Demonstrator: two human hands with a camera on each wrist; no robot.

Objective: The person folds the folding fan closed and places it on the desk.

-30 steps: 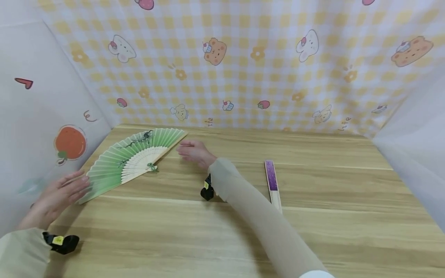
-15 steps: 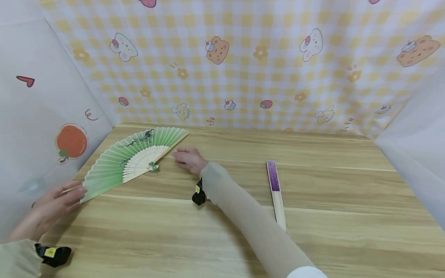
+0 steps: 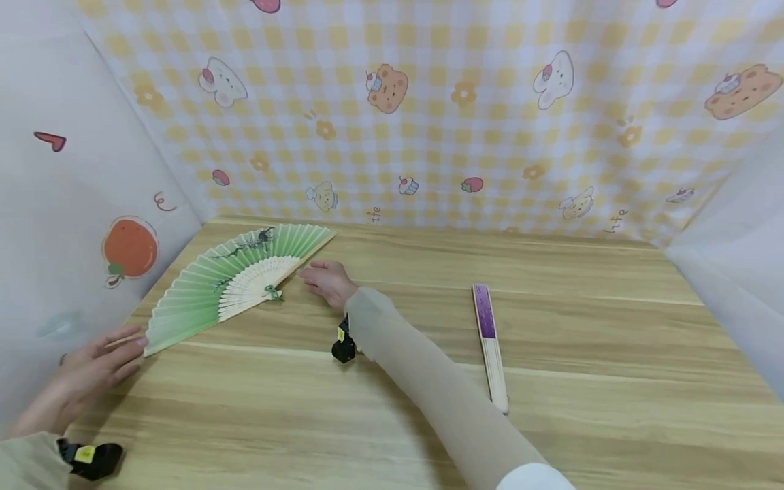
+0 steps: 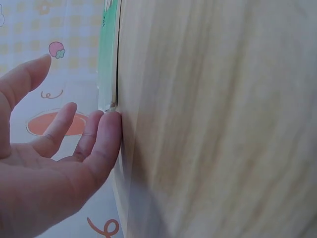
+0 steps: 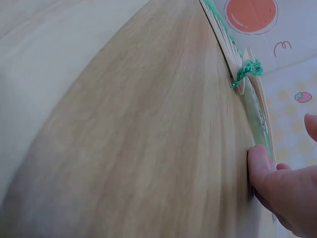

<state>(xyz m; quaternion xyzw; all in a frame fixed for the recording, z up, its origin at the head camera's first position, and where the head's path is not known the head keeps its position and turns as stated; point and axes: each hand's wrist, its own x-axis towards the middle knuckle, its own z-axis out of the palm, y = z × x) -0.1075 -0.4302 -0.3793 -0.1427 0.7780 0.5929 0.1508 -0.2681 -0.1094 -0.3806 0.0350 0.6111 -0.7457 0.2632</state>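
A green folding fan (image 3: pixel 190 299) lies spread on the table at the back left, with dark branch artwork and pale ribs. A green cord (image 5: pixel 247 72) is tied at its pivot. My left hand (image 3: pixel 92 378) is at the fan's lower left corner, fingers extended. In the left wrist view, the fingertips of that hand (image 4: pixel 59 171) meet the fan's end, low against the table. Beside the fan's right guard stick, my right hand (image 3: pixel 329 282) rests low with its fingers loosely extended. The right wrist view shows this hand (image 5: pixel 287 191) with fingertips right at the fan's edge.
A closed fan (image 3: pixel 490 347) with a purple band and pale sticks lies on the wooden table (image 3: pixel 588 340), right of the right forearm. A yellow checked cloth (image 3: pixel 429 116) hangs behind; a white sheet (image 3: pixel 79 224) borders the left side.
Both hands have come down and slightly toward me, the left to the fan's corner, the right beside its guard stick. The closed fan is now fully uncovered by the forearm.
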